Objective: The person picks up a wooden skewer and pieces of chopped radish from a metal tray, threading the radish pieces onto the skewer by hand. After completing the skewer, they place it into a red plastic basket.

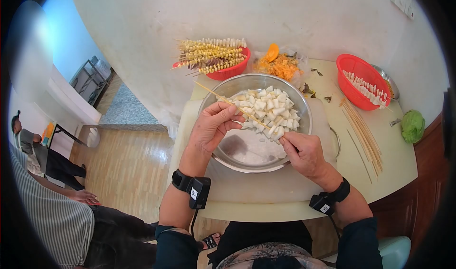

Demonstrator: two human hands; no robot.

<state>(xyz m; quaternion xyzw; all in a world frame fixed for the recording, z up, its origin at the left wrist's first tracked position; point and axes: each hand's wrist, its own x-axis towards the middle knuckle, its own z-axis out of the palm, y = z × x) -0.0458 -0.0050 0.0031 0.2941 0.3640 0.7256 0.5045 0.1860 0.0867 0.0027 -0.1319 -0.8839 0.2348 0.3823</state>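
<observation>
My left hand [216, 125] pinches a thin bamboo skewer [205, 87] that slants down to the right over a steel bowl [308, 108]. At the skewer's lower end my right hand [305, 154] is closed, thumb and fingers together on a white vegetable chunk [279, 135]; the fingers partly hide it. Cut white chunks [280, 100] are heaped in the bowl's far side, and bare metal shows at its near side. The bowl stands on a pale cutting board [228, 186].
Loaded skewers fill a red basket [237, 69] at the back left; another red basket [349, 62] with white skewers stands right. Loose bamboo skewers [363, 138], a green cabbage [413, 126] and orange shreds [284, 67] lie around. Two people [52, 207] are at left.
</observation>
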